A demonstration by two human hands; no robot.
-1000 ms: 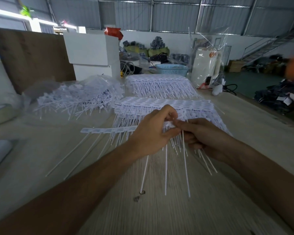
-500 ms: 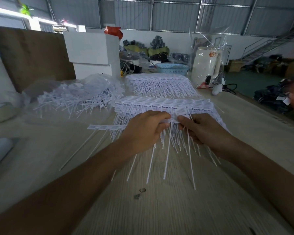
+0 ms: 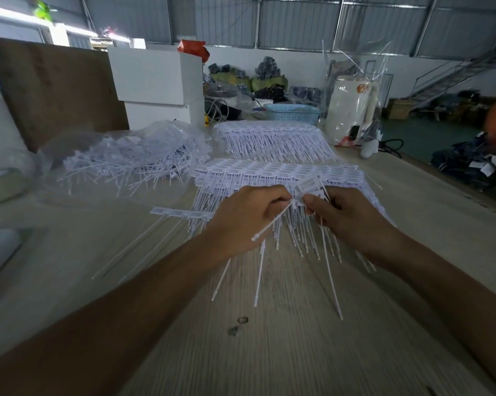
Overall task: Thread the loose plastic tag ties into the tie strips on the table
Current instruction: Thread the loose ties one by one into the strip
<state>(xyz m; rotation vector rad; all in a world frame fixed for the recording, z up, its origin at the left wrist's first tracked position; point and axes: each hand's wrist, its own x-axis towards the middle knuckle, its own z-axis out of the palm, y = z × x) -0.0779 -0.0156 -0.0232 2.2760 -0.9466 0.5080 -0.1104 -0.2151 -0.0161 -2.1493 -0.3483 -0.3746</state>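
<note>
The tie strip [image 3: 184,213] sits higher and further from the person than half a second ago, and one loose tie [image 3: 272,222] now slants from the pinch down-left across the left hand [image 3: 246,221], its long axis running diagonally with the knobbed end nearest the wrist. The strip's long axis runs left to right, its tails hanging toward the person. The left hand's curled fingers pinch the strip and tie; the right hand [image 3: 347,215] pinches the strip's tag end [image 3: 308,185] just beside it. Behind lie stacked strips [image 3: 269,170], a second stack [image 3: 269,135], and a bag of loose ties [image 3: 126,161] on the wooden table [image 3: 298,352].
</note>
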